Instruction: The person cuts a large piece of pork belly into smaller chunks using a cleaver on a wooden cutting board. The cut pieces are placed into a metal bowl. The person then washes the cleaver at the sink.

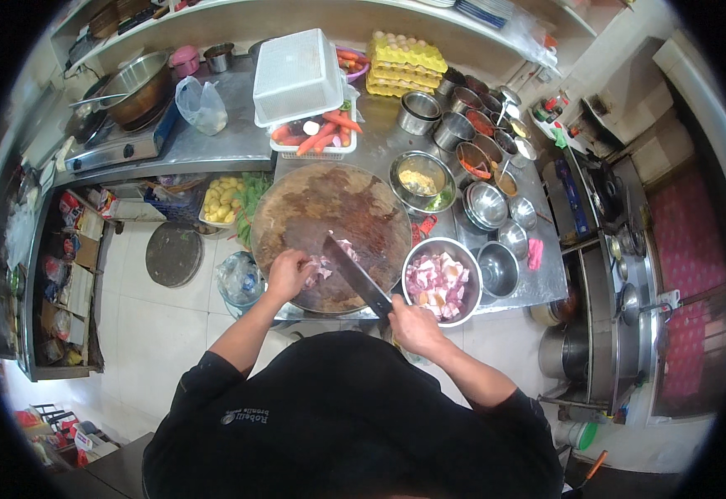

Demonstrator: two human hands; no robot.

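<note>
A large round wooden chopping block [338, 206] lies before me, stained dark in places. My right hand [414, 325] grips the handle of a cleaver [358, 272], whose blade points up and left over the block. Pieces of raw meat [320, 269] lie at the left side of the blade, and some more show just to its right. My left hand [289, 274] is at the block's lower left, its fingertips on the meat pieces. Beside the block on the right, a steel bowl [479, 284] holds many chunks of raw meat [439, 284].
Behind the block are a white basket [300, 75], carrots [319, 138] and yellow egg trays [403, 65]. Steel pots [453, 131] and bowls [487, 204] crowd the right side. An empty steel bowl [498, 271] adjoins the meat bowl. A lined bin [239, 280] stands at lower left.
</note>
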